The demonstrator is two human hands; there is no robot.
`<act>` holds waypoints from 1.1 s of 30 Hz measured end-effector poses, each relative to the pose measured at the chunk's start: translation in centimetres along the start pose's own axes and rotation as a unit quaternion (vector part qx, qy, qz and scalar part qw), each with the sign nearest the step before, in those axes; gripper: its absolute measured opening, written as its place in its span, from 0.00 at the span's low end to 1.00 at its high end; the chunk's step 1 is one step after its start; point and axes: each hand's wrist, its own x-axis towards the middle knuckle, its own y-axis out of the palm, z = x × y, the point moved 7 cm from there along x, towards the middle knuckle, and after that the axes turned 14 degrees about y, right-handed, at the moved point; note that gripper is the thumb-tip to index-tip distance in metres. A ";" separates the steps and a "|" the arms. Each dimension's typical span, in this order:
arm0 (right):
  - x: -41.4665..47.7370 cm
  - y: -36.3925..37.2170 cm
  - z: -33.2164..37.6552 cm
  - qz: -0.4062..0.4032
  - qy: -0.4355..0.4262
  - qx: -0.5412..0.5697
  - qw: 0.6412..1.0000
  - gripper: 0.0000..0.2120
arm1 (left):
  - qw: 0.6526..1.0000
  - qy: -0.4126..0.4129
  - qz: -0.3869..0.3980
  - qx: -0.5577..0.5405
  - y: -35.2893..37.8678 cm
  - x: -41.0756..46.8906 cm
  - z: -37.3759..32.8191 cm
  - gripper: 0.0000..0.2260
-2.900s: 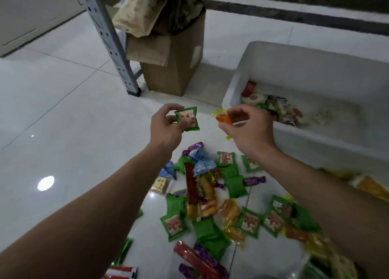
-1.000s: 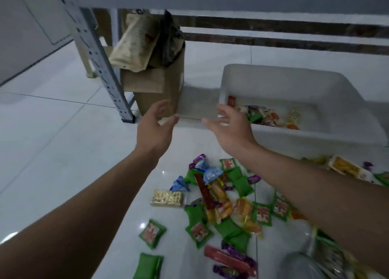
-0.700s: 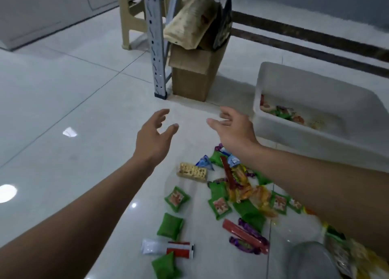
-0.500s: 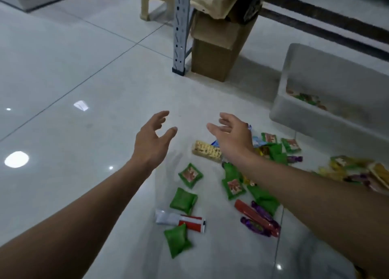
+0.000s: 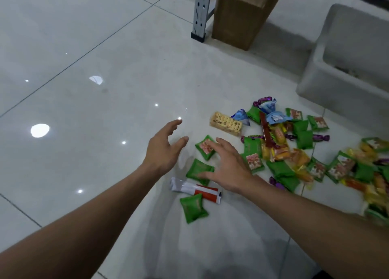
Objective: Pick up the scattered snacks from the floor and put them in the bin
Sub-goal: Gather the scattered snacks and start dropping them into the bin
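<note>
Head view. Both hands are empty now. 2.9 s ago the left hand (image 5: pixel 163 150) pinched a green packet and the right hand (image 5: pixel 229 171) pinched an orange candy up by the bin. By 1.0 s ago neither hand held anything, so I judge that both pieces went in.

Since then the hands have come back down from the bin to the near, left fringe of the snacks (image 5: pixel 277 146) on the floor (image 5: pixel 105 85). The view has tipped down with them, and the bin (image 5: pixel 336 89) now sits at the upper right, well apart from the hands. Little of its inside shows.

Left hand: fingers spread wide, over bare floor just left of the printed green packet (image 5: pixel 205 148), touching nothing. Right hand: fingers spread and relaxed, palm down, over the plain green packet (image 5: pixel 197 169), fingertips reaching the printed one. I cannot tell whether it is touching or just above.

Just below the right hand lie the white-and-red stick pack (image 5: pixel 195 189) and another green packet (image 5: pixel 193 208). The cracker bar (image 5: pixel 226 123) lies beyond, at the pile's left edge. The main heap runs off to the right edge of view. The cardboard box (image 5: pixel 237 20) and metal rack leg (image 5: pixel 200 11) stand at the top and play no part.

For the task, one drop cycle is done and the next pick is starting on the stray green packets. Most of the snacks are on the floor, so it is early to mid task. The packets look light and slippery on glossy tile, so a pinch may skid them.
</note>
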 end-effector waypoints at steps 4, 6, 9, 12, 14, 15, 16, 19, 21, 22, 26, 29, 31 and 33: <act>0.1 1.2 0.5 0.015 -0.023 -0.083 0.996 0.50 | 1.000 0.006 0.004 0.014 -0.2 -0.2 0.2 0.21; 0.3 1.3 0.8 0.007 -0.029 -0.102 0.994 0.48 | 1.000 0.005 0.006 0.015 -0.3 -0.4 0.4 0.21; 0.8 1.0 1.4 -0.018 -0.045 -0.118 0.992 0.44 | 1.000 0.008 0.008 0.021 -0.4 -0.6 0.6 0.20; 1.1 1.0 1.8 -0.027 -0.054 -0.126 0.990 0.40 | 1.000 0.010 0.009 0.025 -0.5 -0.6 0.7 0.20; 1.3 0.9 2.0 -0.037 -0.056 -0.121 0.990 0.38 | 1.000 0.012 0.010 0.026 -0.6 -0.7 0.9 0.20; 1.3 0.9 2.2 -0.043 -0.057 -0.118 0.990 0.36 | 0.999 0.014 0.010 0.028 -0.6 -0.7 1.0 0.20; 1.4 0.8 2.3 -0.048 -0.058 -0.116 0.990 0.35 | 0.999 0.014 0.011 0.029 -0.7 -0.7 1.1 0.20; 1.7 0.7 2.2 -0.049 -0.044 -0.076 0.995 0.33 | 1.000 0.010 0.012 0.024 -0.7 -0.8 1.4 0.21; 1.9 0.7 2.0 -0.043 -0.029 -0.038 0.998 0.32 | 1.000 0.012 0.015 0.025 -0.6 -0.9 1.6 0.21; 2.0 0.7 1.9 -0.041 -0.023 -0.022 0.999 0.32 | 0.999 0.013 0.017 0.026 -0.6 -1.0 1.7 0.21; 2.2 0.5 1.4 -0.032 -0.004 0.056 0.998 0.27 | 0.999 0.019 0.037 0.035 -0.2 -1.2 2.0 0.21; 2.3 0.2 0.9 -0.035 0.011 0.095 0.995 0.25 | 0.997 0.030 0.063 0.043 0.0 -1.4 2.1 0.22; 2.5 0.1 0.6 -0.042 0.024 0.129 0.990 0.24 | 0.995 0.038 0.078 0.045 0.2 -1.6 2.2 0.22; 2.7 0.1 0.2 -0.042 0.041 0.185 0.981 0.21 | 0.994 0.041 0.088 0.044 0.2 -1.7 2.5 0.22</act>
